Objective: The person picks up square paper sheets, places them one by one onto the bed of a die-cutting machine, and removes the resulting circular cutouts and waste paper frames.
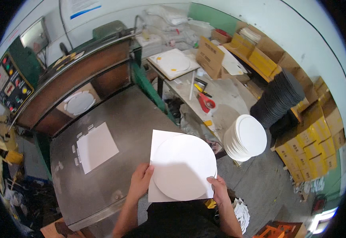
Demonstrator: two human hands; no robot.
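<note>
In front of my body I hold a white square sheet with a white round disc lying over it. My left hand is closed on the sheet's left edge, thumb on top. Pinching the lower right rim of the disc is my right hand; its fingers underneath are hidden, so I cannot tell whether it grips the sheet too. On the dark metal bed of the press, to the left, lies another pale square sheet against several small stops. A round white form is fixed on the press's upright part.
A control panel stands far left. Right of the press, a worktable bears a red tape dispenser and a board. A stack of white discs, a tall black stack and cardboard boxes stand at the right.
</note>
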